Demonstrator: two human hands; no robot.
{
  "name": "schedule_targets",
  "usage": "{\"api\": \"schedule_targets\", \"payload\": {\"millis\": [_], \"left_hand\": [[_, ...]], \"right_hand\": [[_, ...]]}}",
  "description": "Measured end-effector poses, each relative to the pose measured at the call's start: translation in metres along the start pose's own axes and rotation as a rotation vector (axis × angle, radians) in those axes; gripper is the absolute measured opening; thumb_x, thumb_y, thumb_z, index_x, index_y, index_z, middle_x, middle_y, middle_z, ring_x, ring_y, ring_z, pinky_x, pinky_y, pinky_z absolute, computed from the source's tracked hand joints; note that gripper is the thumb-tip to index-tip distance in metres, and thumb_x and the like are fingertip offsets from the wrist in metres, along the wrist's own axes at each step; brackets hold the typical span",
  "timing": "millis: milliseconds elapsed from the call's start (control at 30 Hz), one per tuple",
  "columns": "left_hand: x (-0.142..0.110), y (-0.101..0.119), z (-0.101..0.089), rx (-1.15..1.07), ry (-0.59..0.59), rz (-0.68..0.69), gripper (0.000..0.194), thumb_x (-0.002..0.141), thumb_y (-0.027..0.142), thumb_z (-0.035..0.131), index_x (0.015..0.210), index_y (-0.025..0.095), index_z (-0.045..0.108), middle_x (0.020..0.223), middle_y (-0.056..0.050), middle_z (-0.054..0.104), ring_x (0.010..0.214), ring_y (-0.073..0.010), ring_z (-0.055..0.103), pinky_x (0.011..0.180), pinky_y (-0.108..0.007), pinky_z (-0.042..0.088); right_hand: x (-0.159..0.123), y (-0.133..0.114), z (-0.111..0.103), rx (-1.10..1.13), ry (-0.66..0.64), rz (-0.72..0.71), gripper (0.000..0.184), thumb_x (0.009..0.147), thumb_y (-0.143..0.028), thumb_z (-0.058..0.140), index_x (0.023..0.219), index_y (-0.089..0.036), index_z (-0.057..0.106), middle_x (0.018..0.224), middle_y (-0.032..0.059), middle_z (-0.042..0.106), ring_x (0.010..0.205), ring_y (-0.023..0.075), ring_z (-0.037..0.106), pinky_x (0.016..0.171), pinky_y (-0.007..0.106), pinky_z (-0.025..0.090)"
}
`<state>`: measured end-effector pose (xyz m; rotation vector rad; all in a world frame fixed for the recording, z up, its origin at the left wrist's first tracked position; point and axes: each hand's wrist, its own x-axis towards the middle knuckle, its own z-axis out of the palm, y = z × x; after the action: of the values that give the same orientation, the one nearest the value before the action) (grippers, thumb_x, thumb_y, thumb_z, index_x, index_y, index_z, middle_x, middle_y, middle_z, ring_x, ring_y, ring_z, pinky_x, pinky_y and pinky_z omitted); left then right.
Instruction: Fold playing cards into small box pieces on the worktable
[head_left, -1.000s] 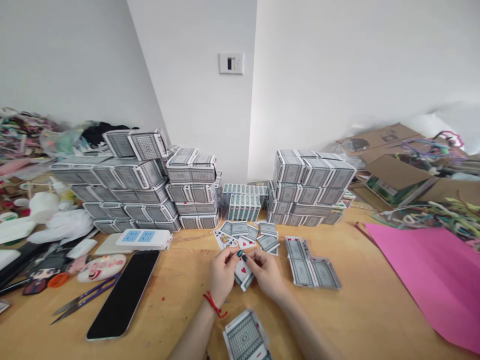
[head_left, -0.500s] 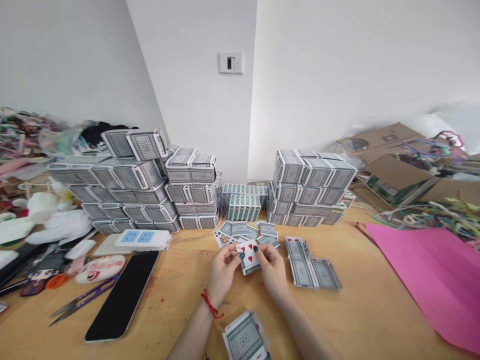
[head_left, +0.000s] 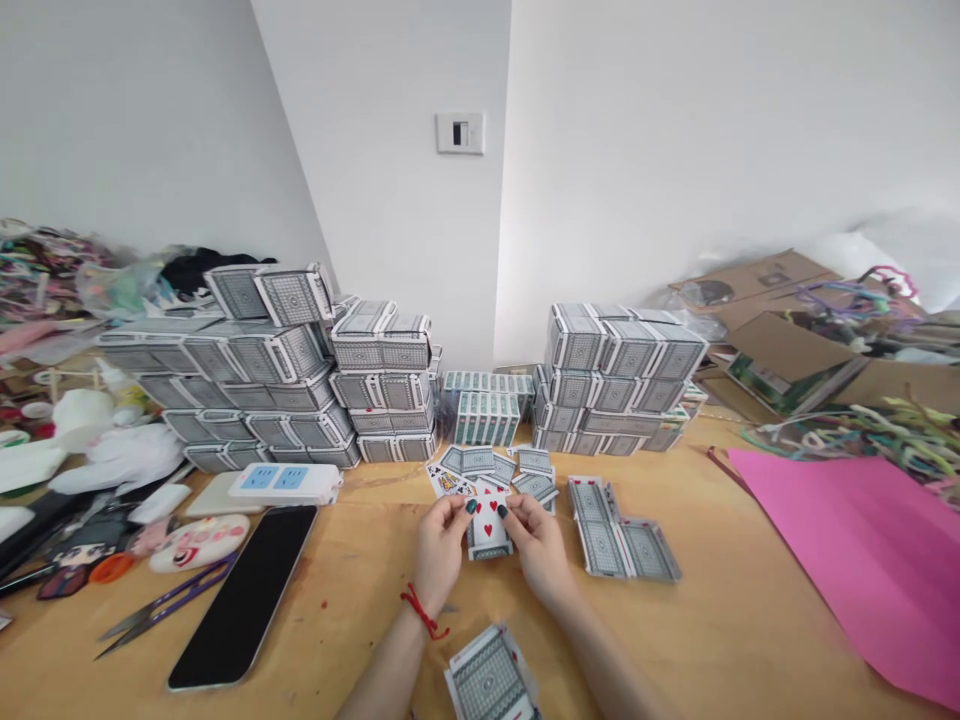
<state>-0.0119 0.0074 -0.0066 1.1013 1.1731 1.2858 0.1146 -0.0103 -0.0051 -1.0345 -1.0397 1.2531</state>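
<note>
Between my two hands is a playing card with red hearts facing me and a patterned strip along its lower edge. My left hand pinches its left side with thumb and fingers. On the right side, my right hand grips it the same way. Just beyond lie loose playing cards, some face up, most face down. Right of my hands rests a folded card piece with patterned backs. Nearer to me, between my forearms, sits another patterned card piece.
Tall stacks of card-built blocks stand at the back left, with more blocks back right and green-edged card packs between. Left lie a phone, thread snips and a power strip. Pink paper covers the right side.
Both hands have shifted slightly left with the heart card, which now stands straighter instead of tilted. The view has moved a little; the stacks and other pieces stay put.
</note>
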Motion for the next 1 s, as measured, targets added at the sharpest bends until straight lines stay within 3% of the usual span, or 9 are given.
{"api": "schedule_targets", "payload": {"millis": [300,467,700,833,1000], "left_hand": [[-0.002,0.000,-0.002,0.123,-0.091,0.060,0.022,0.071,0.035,0.052,0.071,0.014,0.059,0.064,-0.002,0.061,0.058,-0.0153,0.054,0.054,-0.024,0.042],[-0.003,-0.001,-0.001,0.080,-0.053,0.046,0.025,0.068,0.035,0.055,0.080,0.015,0.061,0.078,-0.007,0.067,0.073,-0.0211,0.060,0.067,-0.030,0.046],[-0.005,0.006,-0.005,0.015,-0.152,-0.010,0.031,0.066,0.033,0.056,0.089,0.014,0.063,0.094,-0.010,0.066,0.089,-0.0237,0.059,0.076,-0.032,0.046],[-0.006,0.013,-0.010,0.029,-0.201,-0.021,0.027,0.065,0.031,0.058,0.085,0.015,0.066,0.089,-0.008,0.068,0.085,-0.0223,0.060,0.077,-0.030,0.045],[-0.013,0.017,-0.012,-0.028,-0.269,-0.061,0.025,0.066,0.031,0.058,0.084,0.015,0.065,0.078,-0.005,0.069,0.070,-0.0200,0.061,0.066,-0.028,0.047]], "right_hand": [[-0.002,0.005,-0.004,-0.057,0.039,-0.067,0.021,0.069,-0.037,0.059,0.068,-0.017,0.052,0.061,-0.0010,0.055,0.056,0.0129,0.048,0.052,0.022,0.037],[-0.002,0.006,-0.003,0.016,0.047,-0.003,0.024,0.066,-0.037,0.062,0.075,-0.016,0.057,0.063,0.0014,0.060,0.058,0.0157,0.052,0.052,0.023,0.038],[-0.003,0.006,-0.001,0.100,0.117,0.008,0.030,0.059,-0.038,0.067,0.078,-0.015,0.062,0.061,0.0021,0.062,0.056,0.0171,0.054,0.053,0.026,0.041],[-0.008,0.004,0.002,0.137,0.113,-0.004,0.027,0.060,-0.037,0.066,0.074,-0.014,0.062,0.064,0.0034,0.063,0.059,0.0184,0.056,0.058,0.028,0.043],[-0.013,0.003,0.006,0.181,0.108,0.012,0.023,0.061,-0.034,0.065,0.070,-0.014,0.061,0.059,0.0017,0.060,0.055,0.0156,0.053,0.053,0.025,0.041]]}}
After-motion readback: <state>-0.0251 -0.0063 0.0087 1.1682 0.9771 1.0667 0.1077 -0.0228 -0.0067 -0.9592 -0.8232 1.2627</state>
